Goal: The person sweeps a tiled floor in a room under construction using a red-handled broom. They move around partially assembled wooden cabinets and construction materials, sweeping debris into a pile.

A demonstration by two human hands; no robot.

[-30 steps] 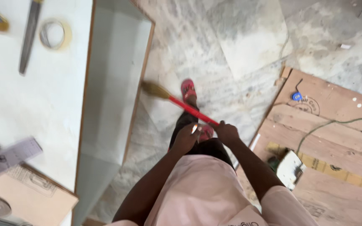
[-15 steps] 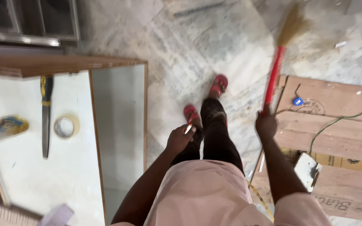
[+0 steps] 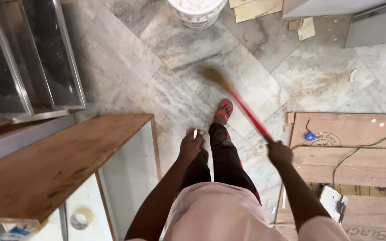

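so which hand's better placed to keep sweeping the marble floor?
Right. The right hand already grips the red-handled broom, bristles out over the floor. The left hand holds a small white stick-like item and hangs beside the leg.

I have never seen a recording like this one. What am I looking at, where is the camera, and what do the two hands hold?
There is no machine here. A person wears a camera on the head, so the one view looks straight down over their own body, arms and legs to the floor.

The right hand grips the red handle of a broom, which is blurred from motion; its straw head lies over the marble floor. The left hand holds a small white stick-like thing; I cannot tell what it is.

At the left stands a wooden cabinet, with a roll of tape lower down. At the right lie plywood sheets, crossed by a green cable. A white bucket stands at the top.
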